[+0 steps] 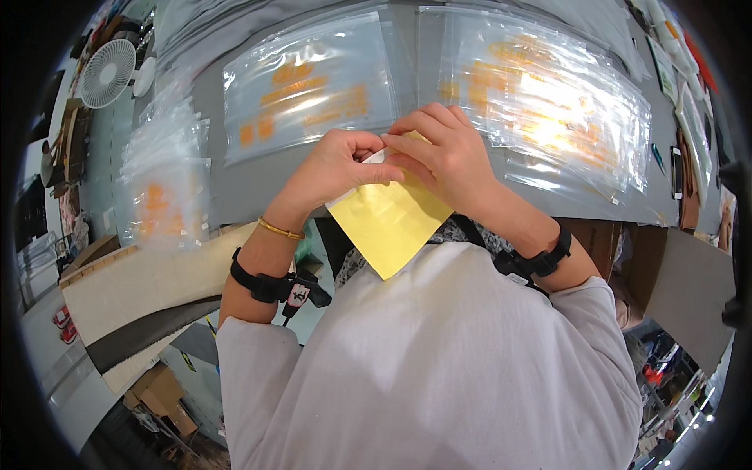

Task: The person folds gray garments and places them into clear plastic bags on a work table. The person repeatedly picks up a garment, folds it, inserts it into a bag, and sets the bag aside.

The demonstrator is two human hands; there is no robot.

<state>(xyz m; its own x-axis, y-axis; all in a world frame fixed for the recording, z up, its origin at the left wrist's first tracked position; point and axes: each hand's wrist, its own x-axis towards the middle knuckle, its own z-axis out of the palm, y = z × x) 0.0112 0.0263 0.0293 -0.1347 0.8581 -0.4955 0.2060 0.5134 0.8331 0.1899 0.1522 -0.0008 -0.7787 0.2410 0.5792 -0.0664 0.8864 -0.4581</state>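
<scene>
A yellow paper sheet (392,227) with a whitish upper edge hangs tilted in front of my chest, one corner pointing down. My left hand (342,168) is closed on its upper left edge, thumb lying over the front. At the top edge, my right hand (448,160) pinches the sheet with bent fingers, close to the left fingertips. The fingers partly cover the sheet's upper part. Beyond my hands lies a clear plastic bag (313,86) with orange print. To its right is a shiny overlapping pile of similar bags (540,102).
Smaller clear bags (166,180) are heaped at the grey table's (243,192) left end. A white fan (108,74) stands at the far left. A phone (676,172) and a pen (657,159) lie near the right end. Cardboard boxes (650,266) stand below the table on the right.
</scene>
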